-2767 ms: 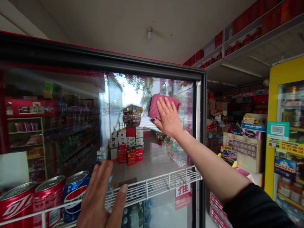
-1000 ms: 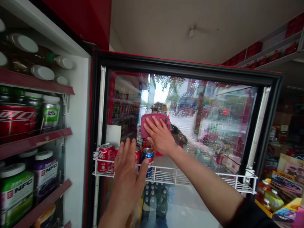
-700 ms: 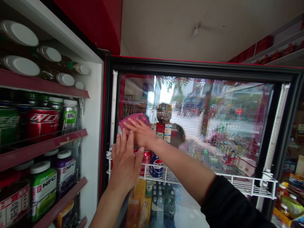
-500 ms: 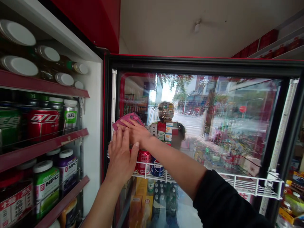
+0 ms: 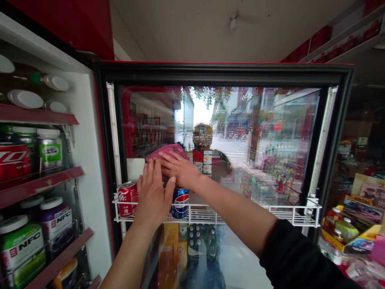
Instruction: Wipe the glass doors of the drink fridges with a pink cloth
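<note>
My right hand [image 5: 179, 170] presses a pink cloth [image 5: 167, 151] flat against the inner glass [image 5: 255, 160] of an open fridge door, at the glass's left-middle. Its fingers lie stretched over the cloth. My left hand [image 5: 154, 194] is spread flat on the glass just below and left of the right hand, fingers apart, holding nothing. Below both hands a white wire rack [image 5: 216, 216] on the door carries a red cola can [image 5: 127, 198] and a blue Pepsi can [image 5: 180, 201]; another can is hidden behind my left hand.
The fridge interior stands at left with red shelves [image 5: 42, 184] of bottles, cans and NFC juice jars [image 5: 21, 245]. The black door frame [image 5: 222, 72] spans the view. Boxed goods [image 5: 355, 224] are stacked at right; red boxes line a high shelf [image 5: 333, 36].
My right hand has slid the pink cloth from the glass's upper right down and leftwards to the left-middle. My left hand stayed flat on the glass below it. The view shifted left and back.
</note>
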`<state>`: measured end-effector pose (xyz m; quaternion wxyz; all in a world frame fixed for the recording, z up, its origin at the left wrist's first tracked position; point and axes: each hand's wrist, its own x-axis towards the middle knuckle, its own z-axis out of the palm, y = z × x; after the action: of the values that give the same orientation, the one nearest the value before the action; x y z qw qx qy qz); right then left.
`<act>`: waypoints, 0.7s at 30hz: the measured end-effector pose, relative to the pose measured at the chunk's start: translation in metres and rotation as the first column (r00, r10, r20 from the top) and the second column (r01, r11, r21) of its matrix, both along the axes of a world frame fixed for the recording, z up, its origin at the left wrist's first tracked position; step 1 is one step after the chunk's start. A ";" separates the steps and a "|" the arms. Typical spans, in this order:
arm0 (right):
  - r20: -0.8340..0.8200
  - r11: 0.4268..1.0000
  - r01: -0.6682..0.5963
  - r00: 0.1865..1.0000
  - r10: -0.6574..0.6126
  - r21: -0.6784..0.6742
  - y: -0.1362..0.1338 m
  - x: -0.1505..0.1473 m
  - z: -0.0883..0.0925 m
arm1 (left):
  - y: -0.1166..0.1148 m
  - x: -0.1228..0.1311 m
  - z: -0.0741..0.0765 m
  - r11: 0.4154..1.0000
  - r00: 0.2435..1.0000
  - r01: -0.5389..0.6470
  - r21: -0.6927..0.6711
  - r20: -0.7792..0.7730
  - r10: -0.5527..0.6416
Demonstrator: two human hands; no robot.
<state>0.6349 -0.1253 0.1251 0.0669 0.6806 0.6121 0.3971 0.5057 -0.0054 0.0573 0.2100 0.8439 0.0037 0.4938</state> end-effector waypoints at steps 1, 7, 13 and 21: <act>-0.004 1.000 0.010 1.000 -0.010 0.002 -0.010 0.001 0.000 | -0.007 0.000 0.000 1.000 1.000 0.012 -0.002 -0.009 -0.012; 0.045 0.997 0.068 0.997 -0.069 0.035 -0.074 0.001 -0.001 | -0.051 0.003 0.003 0.997 0.997 0.080 0.021 -0.023 -0.080; 0.024 0.989 0.131 0.991 -0.133 0.065 -0.137 -0.005 -0.005 | -0.103 0.006 0.006 0.989 0.990 0.136 0.059 -0.038 -0.134; -0.097 0.954 0.211 0.976 -0.194 0.213 -0.231 0.004 -0.025 | -0.165 0.009 0.007 0.951 0.951 0.308 0.013 -0.046 -0.307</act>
<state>0.6388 -0.3560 0.1000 0.0077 0.7574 0.4929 0.4282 0.5146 -0.1701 0.0641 0.2756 0.8468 -0.1280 0.4367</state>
